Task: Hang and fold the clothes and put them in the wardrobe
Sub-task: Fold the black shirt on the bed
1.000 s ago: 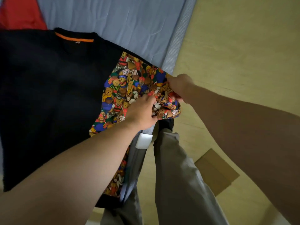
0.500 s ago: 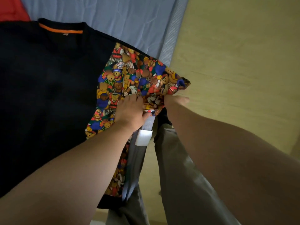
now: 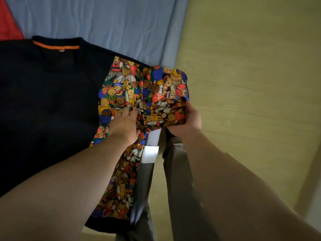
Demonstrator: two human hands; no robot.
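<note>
Navy shirt with an orange neck trim lies spread flat on the blue bed sheet, its teddy-bear sleeve reaching out over the mattress edge. The left hand presses down on the printed fabric near the sleeve seam, fingers laid out straight. Just beside it, the right hand grips the sleeve's end, fingers curled under the cloth. A red garment lies at the sheet's far corner.
</note>
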